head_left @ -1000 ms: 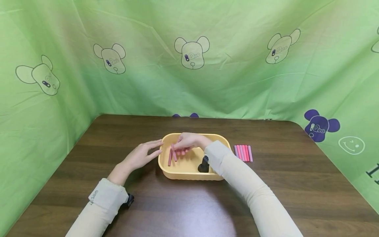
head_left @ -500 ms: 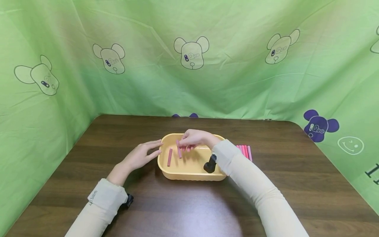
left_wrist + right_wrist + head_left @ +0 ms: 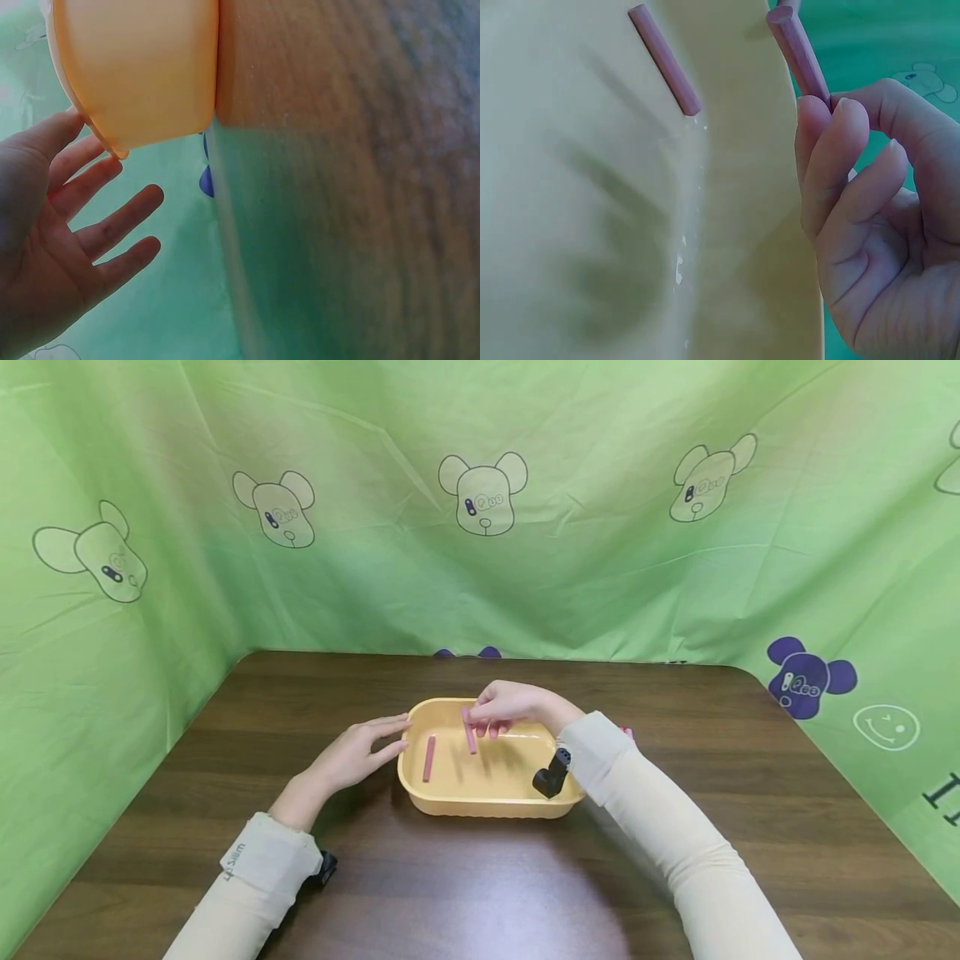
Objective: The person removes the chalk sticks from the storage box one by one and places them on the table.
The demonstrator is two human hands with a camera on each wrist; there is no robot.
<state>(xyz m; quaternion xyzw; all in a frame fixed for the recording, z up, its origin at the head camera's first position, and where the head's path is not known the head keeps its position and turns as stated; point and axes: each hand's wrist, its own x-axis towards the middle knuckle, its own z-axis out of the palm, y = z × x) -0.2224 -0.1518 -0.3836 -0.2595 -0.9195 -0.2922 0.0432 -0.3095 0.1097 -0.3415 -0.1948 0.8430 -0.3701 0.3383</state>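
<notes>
My right hand (image 3: 510, 706) pinches a short mauve-pink stick (image 3: 469, 731) above the yellow tub (image 3: 487, 807). In the right wrist view, thumb and fingertips grip the lower end of the held stick (image 3: 801, 56), and a sliver of something similar shows behind its top. Another such stick (image 3: 428, 758) lies on the tub's floor near the left end; the right wrist view shows this lying stick (image 3: 665, 61) too. My left hand (image 3: 360, 758) has its fingers spread, the tips at the tub's left rim. The left wrist view shows this hand (image 3: 75, 232) beside the outer wall.
A row of pink sticks (image 3: 627, 732) lies on the dark wooden table (image 3: 420, 885) right of the tub, mostly hidden by my right sleeve. A black wrist camera (image 3: 552, 774) hangs over the tub. Green printed cloth (image 3: 360, 585) surrounds the table.
My right hand has lifted a stick off the tub's floor and moved right and up with it. One stick stays behind. The sleeve now covers most of the row; the left hand keeps still.
</notes>
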